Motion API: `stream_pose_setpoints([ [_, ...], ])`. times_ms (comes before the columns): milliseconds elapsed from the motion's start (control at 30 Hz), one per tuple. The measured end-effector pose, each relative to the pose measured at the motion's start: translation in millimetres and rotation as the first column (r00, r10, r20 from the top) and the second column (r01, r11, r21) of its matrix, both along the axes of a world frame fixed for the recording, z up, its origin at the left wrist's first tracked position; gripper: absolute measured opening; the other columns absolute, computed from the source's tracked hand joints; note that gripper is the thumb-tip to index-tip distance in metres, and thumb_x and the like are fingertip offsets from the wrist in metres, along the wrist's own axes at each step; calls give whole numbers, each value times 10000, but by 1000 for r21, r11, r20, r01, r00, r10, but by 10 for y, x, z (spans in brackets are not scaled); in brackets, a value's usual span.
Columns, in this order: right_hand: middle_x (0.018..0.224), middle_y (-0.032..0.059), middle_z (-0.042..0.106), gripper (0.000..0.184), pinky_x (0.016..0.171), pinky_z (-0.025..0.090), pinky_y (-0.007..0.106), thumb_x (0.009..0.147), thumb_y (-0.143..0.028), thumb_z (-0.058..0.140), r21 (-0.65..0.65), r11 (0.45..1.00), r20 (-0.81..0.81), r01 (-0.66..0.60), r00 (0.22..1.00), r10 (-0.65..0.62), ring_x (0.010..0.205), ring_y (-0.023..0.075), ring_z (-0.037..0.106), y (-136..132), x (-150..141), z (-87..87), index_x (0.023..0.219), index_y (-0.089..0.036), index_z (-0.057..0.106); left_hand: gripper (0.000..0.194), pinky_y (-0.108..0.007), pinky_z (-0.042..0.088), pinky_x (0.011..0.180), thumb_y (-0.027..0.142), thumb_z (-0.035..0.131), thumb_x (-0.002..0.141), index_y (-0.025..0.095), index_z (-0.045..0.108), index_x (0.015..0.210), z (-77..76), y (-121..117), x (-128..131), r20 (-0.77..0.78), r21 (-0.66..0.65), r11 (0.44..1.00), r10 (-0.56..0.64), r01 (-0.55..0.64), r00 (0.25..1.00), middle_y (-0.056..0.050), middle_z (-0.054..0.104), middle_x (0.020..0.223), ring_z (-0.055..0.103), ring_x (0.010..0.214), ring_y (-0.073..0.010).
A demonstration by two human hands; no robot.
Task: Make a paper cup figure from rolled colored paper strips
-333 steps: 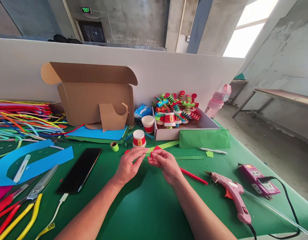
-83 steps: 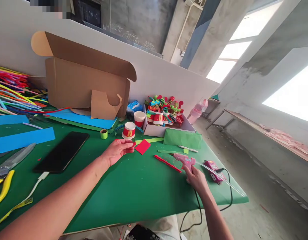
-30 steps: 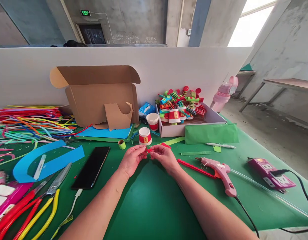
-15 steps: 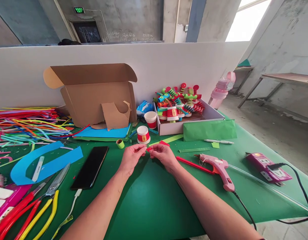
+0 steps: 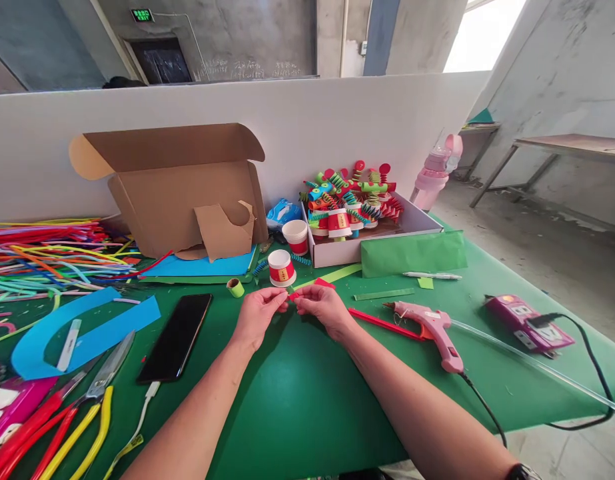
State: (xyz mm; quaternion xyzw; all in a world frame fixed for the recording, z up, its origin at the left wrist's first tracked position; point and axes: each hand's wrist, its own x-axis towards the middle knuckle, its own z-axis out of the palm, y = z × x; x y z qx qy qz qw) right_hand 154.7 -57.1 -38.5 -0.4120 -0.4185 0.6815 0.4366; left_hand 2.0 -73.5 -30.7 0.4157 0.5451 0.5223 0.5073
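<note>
My left hand [image 5: 260, 312] and my right hand [image 5: 323, 308] meet over the middle of the green table. Both pinch a small red piece [image 5: 292, 296], probably paper, between thumbs and fingertips; most of it is hidden by the fingers. Just beyond them stands an upside-down paper cup [image 5: 281, 269] with a red band. A second cup [image 5: 296, 237] stands upright behind it. Left of the cups lies a small green paper roll [image 5: 235, 288]. Behind my right hand are a light green strip [image 5: 340, 273] and a piece of red paper [image 5: 324, 283].
A pink glue gun [image 5: 432, 327] with its cord lies right, near a purple power strip [image 5: 530, 323]. A white box [image 5: 382, 243] holds several paper figures. Left are a phone [image 5: 176, 338], scissors [image 5: 110, 367], blue paper [image 5: 122, 337] and pipe cleaners [image 5: 52, 253]. A cardboard box [image 5: 187, 200] stands behind.
The camera view has shifted slightly, so the table items appear a little further left. Both hands stay together at the small red piece, of which slightly more shows between the fingertips.
</note>
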Motion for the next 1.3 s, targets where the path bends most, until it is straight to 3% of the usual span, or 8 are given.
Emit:
stream_pose_setpoints([
  [267,695,-15,690,324,630,500,263,524,-315,880,23,1000,3,-21,1000,21,591,104,597,16,4,-14,758,-173,707,342,-277,506,617,355,895,488,137,744,704,34,-9,-7,31,-73,997,-32,34,999,-36,701,636,597,574,-128],
  [533,691,-20,682,321,624,487,254,511,-298,877,-6,1000,-42,-20,999,19,591,94,587,-2,-11,7,743,-163,702,332,-254,500,602,353,892,470,147,737,679,16,-9,29,22,-50,999,5,-4,1000,-19,690,615,582,561,-116],
  [667,635,-36,662,322,618,480,247,500,-310,884,-44,999,-59,-19,998,16,559,84,566,-12,-5,33,726,-168,703,238,-261,509,609,334,841,568,165,748,707,-35,-8,35,-82,23,999,28,-26,996,-23,701,629,601,584,-140],
  [767,612,-38,655,339,607,473,243,480,-326,891,-69,998,-68,-12,998,7,541,81,560,-7,-2,36,716,-168,706,126,-261,517,629,296,768,667,189,759,732,-71,-14,14,-265,144,989,46,-7,963,-23,723,672,634,617,-158],
  [833,605,-35,652,352,601,470,243,465,-333,899,-78,997,-74,-8,997,2,537,82,559,1,-1,25,705,-164,704,80,-260,525,651,263,713,722,203,761,744,-79,-24,-1,-398,276,961,82,34,914,-19,739,721,654,648,-162],
  [1000,614,-27,656,366,607,471,245,466,-336,905,-93,996,-91,-12,996,3,532,80,567,14,6,-15,717,-154,710,137,-249,553,711,187,624,809,213,759,807,-71,-46,-16,-590,532,825,200,190,783,-14,756,803,683,709,-150],
  [1300,641,-21,668,361,628,505,235,450,-283,924,-134,991,-164,-5,986,-17,568,82,601,37,9,-69,718,-147,723,220,-260,574,721,90,533,890,170,735,924,-70,-38,-49,-736,632,651,333,421,590,-59,752,858,701,772,-164],
])
